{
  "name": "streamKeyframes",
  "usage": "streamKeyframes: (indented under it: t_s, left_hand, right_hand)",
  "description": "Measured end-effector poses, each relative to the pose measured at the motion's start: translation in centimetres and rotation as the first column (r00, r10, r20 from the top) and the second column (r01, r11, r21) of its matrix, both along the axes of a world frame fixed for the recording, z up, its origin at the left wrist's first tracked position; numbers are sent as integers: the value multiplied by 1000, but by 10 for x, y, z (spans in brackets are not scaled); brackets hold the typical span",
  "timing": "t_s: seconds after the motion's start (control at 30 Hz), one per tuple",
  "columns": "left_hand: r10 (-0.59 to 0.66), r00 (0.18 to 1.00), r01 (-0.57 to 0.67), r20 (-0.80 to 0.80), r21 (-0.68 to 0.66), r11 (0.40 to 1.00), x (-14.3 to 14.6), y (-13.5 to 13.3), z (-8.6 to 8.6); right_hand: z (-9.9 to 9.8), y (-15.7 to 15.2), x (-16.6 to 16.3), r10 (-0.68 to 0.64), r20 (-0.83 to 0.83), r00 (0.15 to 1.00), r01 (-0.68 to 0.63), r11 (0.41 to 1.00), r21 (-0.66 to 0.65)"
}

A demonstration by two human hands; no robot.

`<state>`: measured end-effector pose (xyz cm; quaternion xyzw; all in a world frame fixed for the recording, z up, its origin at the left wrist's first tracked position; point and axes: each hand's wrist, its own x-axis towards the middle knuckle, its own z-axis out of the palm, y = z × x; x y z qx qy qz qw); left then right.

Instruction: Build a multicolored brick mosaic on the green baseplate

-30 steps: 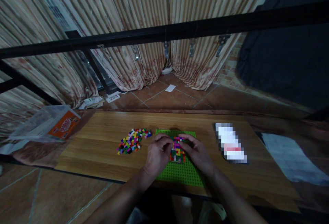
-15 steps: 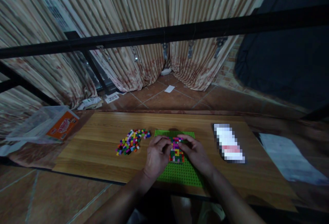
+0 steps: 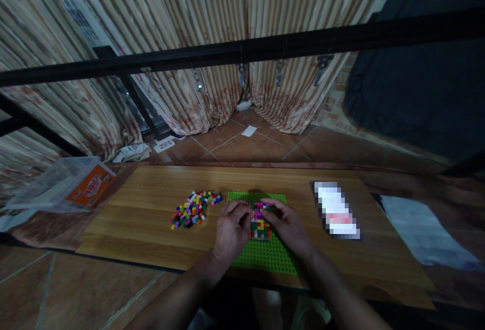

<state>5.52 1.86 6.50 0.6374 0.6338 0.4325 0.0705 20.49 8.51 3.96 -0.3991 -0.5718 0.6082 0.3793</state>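
Note:
A green studded baseplate (image 3: 265, 256) lies on the wooden board (image 3: 151, 203) right in front of me. On its middle sits a patch of small coloured bricks (image 3: 259, 225). My left hand (image 3: 231, 229) rests at the patch's left side, fingers curled with the tips at its top edge. My right hand (image 3: 288, 226) sits at the right side, fingers bent and pinching at the top of the patch. Whether either hand holds a single brick is hidden. A loose pile of coloured bricks (image 3: 192, 208) lies to the left of the plate.
A blurred white packet (image 3: 336, 210) lies on the board to the right. A clear plastic box with an orange label (image 3: 76, 186) sits at the far left. A sheet of paper (image 3: 424, 231) lies at the right. A black bar (image 3: 242, 49) crosses above; curtains hang behind.
Both hands stay at the brick patch with only slight finger shifts. The view has drifted a little.

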Motion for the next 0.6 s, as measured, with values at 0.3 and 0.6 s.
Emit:
streamKeyframes:
  t_s: [0.3,0.6]
  left_hand:
    - [-36,999,37,19,-44,998,-3,3,4]
    - [-44,998,41,-34,-76,996,-4,4,6]
  right_hand:
    - [0,0,0,-12,25,1000,12,1000,26]
    - [0,0,0,-4,6,1000,4,1000,16]
